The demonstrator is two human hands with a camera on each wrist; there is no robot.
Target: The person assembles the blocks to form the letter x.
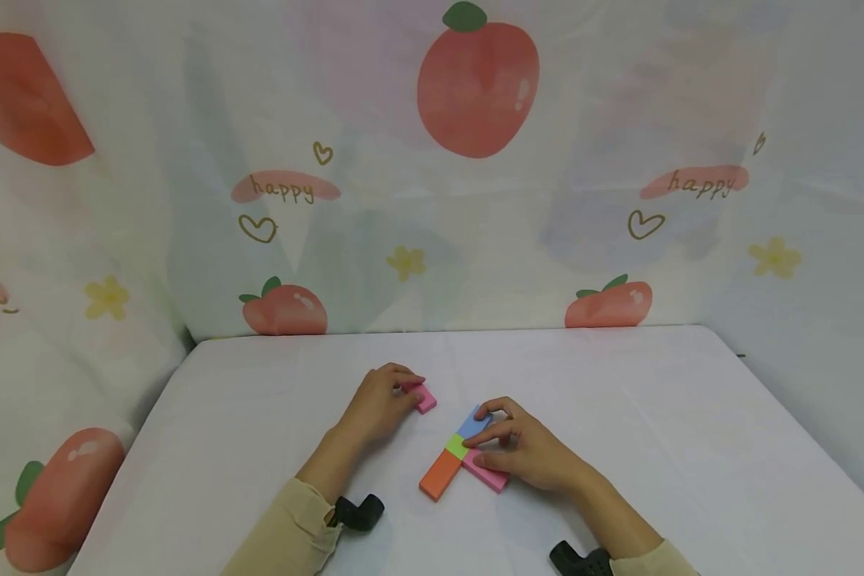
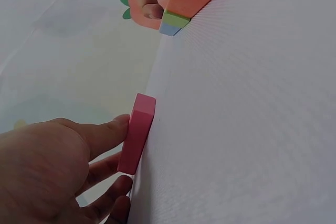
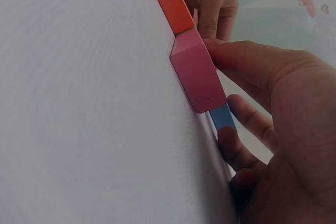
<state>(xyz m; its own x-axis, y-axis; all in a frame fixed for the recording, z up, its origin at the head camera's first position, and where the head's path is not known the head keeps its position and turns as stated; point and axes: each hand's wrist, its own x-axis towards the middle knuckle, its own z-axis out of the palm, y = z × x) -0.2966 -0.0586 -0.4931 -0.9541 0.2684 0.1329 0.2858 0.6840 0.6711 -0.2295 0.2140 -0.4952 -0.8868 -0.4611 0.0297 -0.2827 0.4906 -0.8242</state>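
Note:
A small pink block [image 1: 424,399] lies on the left, and my left hand [image 1: 385,400] pinches it between thumb and fingers. In the left wrist view the thumb presses one face of this pink block [image 2: 138,134]. Nearer the middle, an orange block [image 1: 441,475], a green square block [image 1: 457,446] and a blue block [image 1: 473,422] form a slanting row. A second pink block [image 1: 486,470] branches off beside the green one. My right hand [image 1: 536,450] rests over these, thumb on the second pink block [image 3: 199,77], other fingers bent loosely at the green and blue blocks.
All the blocks are on a white-covered table [image 1: 619,384]. Behind it hangs a cloth backdrop [image 1: 374,104] printed with fruit, hearts and flowers. Dark wrist cameras [image 1: 360,512] sit at both sleeve cuffs, close above the tabletop.

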